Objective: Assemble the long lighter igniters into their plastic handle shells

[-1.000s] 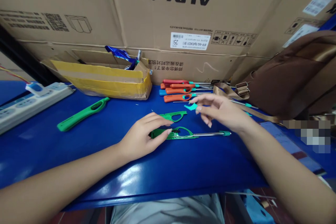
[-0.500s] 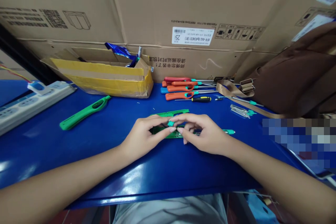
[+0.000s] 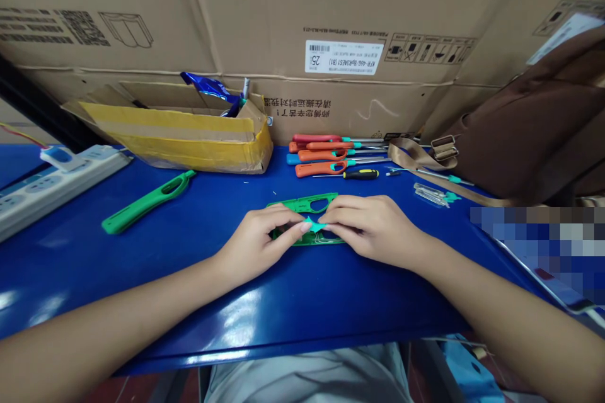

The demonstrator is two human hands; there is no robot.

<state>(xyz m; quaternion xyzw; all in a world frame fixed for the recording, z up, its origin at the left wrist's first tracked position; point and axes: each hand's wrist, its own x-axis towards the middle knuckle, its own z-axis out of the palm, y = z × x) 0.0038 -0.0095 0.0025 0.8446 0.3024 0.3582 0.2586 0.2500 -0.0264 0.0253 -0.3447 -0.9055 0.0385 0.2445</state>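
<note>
Between the fingertips of both hands is a small teal plastic piece, shaped like a lighter trigger. My left hand pinches its left end between thumb and fingers. The thumb and fingers of my right hand close on its right end. Just below the piece lies an open green lighter handle half with thin pale wires in it, partly covered by my fingers. Behind it rests a second green handle half with an oval trigger opening.
A green lighter handle lies at the left, near a white power strip. At the back are a taped cardboard box, several orange lighters and a screwdriver. Clear parts and a brown bag are at the right.
My right hand's fingers have come up from the wires in the handle half onto the teal piece, which has turned and shows more. The teal-tipped rod at the right is now hidden.
</note>
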